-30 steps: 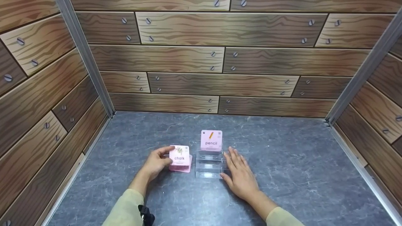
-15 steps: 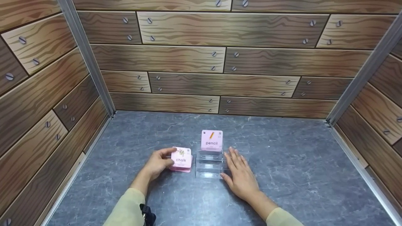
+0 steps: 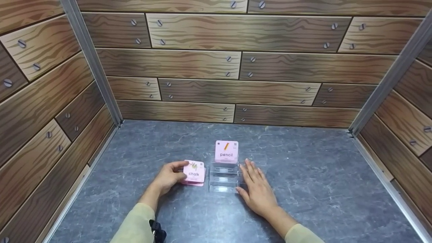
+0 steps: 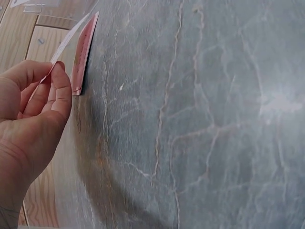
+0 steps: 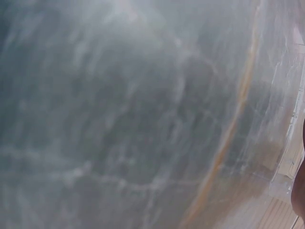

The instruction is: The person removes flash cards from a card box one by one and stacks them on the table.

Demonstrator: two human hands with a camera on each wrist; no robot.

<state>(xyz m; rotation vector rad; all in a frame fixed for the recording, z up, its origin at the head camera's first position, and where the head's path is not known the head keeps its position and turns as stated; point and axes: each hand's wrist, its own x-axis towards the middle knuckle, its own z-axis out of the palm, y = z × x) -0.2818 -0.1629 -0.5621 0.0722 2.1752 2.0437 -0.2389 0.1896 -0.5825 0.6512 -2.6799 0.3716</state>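
Note:
My left hand (image 3: pixel 168 176) pinches the left edge of a pink flashcard (image 3: pixel 194 170) that reads "chalk" between thumb and fingers. In the left wrist view that card (image 4: pixel 64 44) is tilted up, apart from the pink cards (image 4: pixel 85 55) lying on the table beneath it. To the right stands a clear plastic tiered holder (image 3: pixel 222 184). A pink "pencil" flashcard (image 3: pixel 226 152) stands upright in its back tier. With fingers extended, my right hand (image 3: pixel 259 192) rests at the holder's right side. Only a sliver of the right hand (image 5: pixel 299 191) shows in the right wrist view.
A grey marbled tabletop (image 3: pixel 320 189) lies under everything. Wood-patterned panels (image 3: pixel 195 64) enclose the back and both sides, with metal posts (image 3: pixel 94 64) at the corners.
The "chalk" card has come down slightly and lies closer over the cards beneath it, still in my left hand. The right hand and holder stay in place.

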